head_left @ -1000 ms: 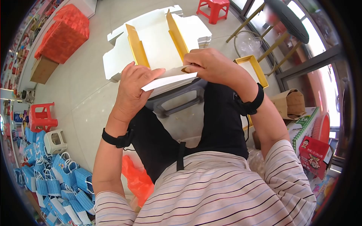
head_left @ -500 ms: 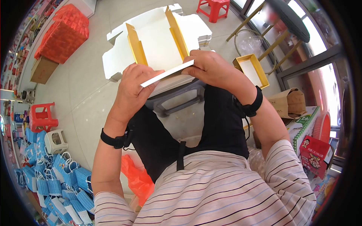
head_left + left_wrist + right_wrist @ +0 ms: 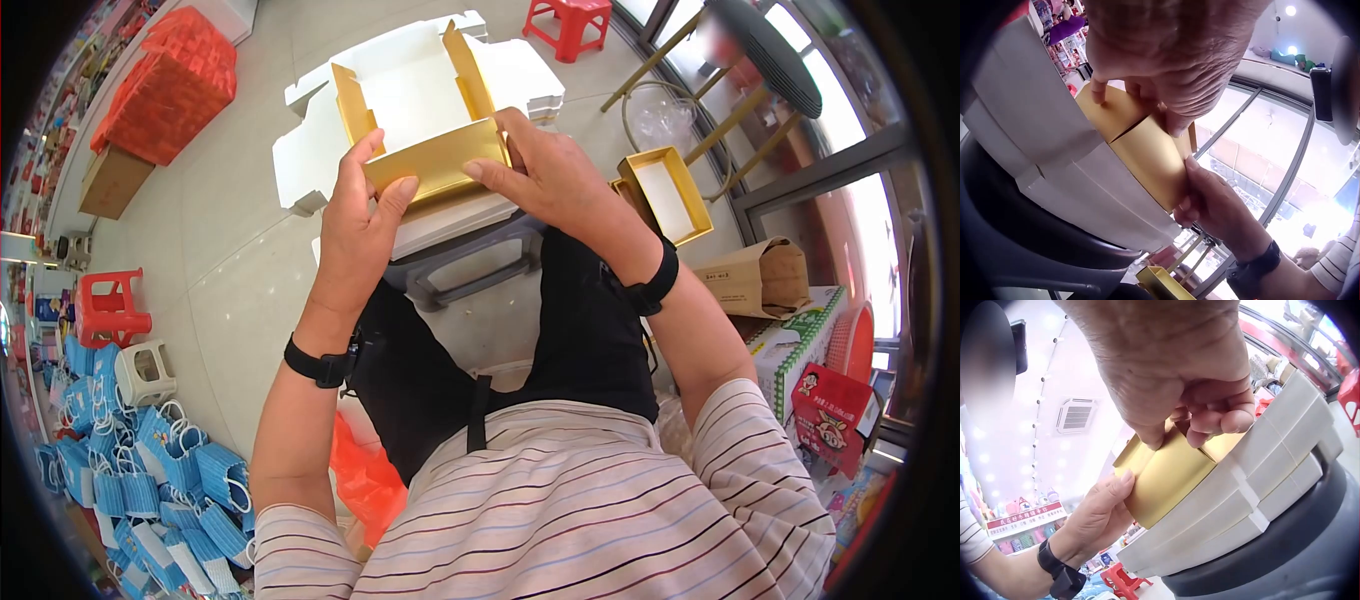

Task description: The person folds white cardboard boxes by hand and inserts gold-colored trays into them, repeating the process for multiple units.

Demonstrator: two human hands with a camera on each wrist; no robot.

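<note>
A half-folded gold cardboard box [image 3: 440,163], white inside, lies on a stack of flat white cardboard sheets [image 3: 305,160]. Its near wall stands up with the gold face toward me, and both long side walls are raised. My left hand [image 3: 358,225] grips the near wall's left end, thumb on the gold face and fingers at the corner. At the right end, my right hand [image 3: 565,180] pinches the same wall, its thumb [image 3: 490,175] across the front. The right wrist view shows the right fingers [image 3: 1210,422] curled at the box corner.
Beneath the stack is a dark grey plastic support [image 3: 470,265] between the knees. A finished-looking gold box [image 3: 668,195] sits to the right, near a brown paper bag [image 3: 765,277]. Blue striped bags [image 3: 150,480] heap at left, by red [image 3: 112,307] and white stools [image 3: 146,373].
The near wall has turned from showing its white face, through edge-on, to showing its gold face. Both thumbs have come onto that face, and the left hand's fingers have spread along the corner.
</note>
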